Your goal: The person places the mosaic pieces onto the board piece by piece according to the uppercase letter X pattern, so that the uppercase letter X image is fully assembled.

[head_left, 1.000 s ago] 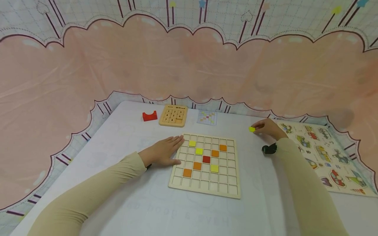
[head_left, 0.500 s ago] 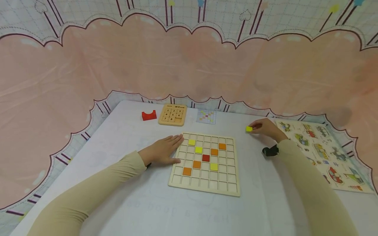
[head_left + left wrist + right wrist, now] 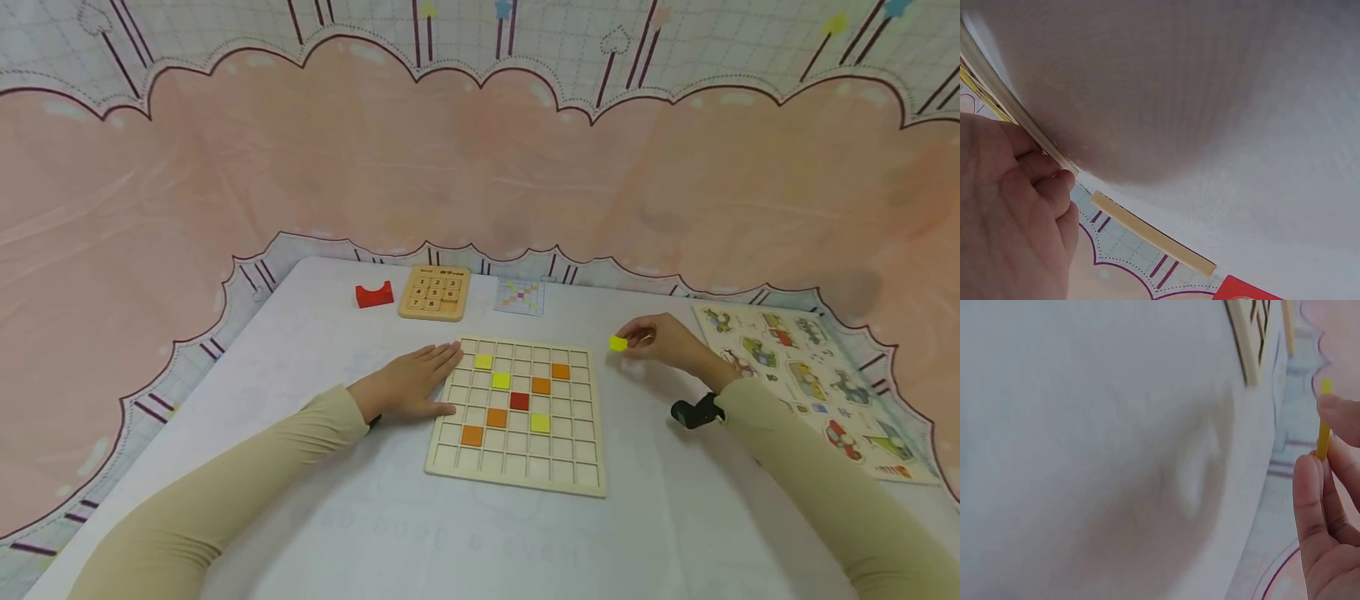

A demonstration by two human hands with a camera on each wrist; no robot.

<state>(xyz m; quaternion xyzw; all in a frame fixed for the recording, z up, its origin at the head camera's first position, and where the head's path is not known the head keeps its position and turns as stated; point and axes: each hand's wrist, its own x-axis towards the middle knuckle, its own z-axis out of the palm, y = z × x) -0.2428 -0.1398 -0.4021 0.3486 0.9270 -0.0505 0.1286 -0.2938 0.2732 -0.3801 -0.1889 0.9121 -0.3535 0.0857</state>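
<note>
A wooden grid board (image 3: 515,467) lies in the middle of the white table, with several yellow and orange square tiles and one red tile (image 3: 519,402) in its cells. My left hand (image 3: 408,383) rests at the board's left edge, fingers straight and touching the rim. To the right of the board, my right hand (image 3: 663,340) pinches a yellow tile (image 3: 618,343) between thumb and fingers, above the table. In the right wrist view that yellow tile (image 3: 1324,422) appears edge-on, well apart from the board (image 3: 1244,344).
Behind the board are a red curved block (image 3: 374,295), a wooden number puzzle (image 3: 434,293) and a small pattern card (image 3: 520,296). A picture puzzle board (image 3: 810,383) lies at the right. A printed cloth (image 3: 480,167) stands around the back.
My right hand has moved left and slightly toward me with the yellow tile, nearer the board. The left hand stays at the board's edge. The view has shifted slightly.
</note>
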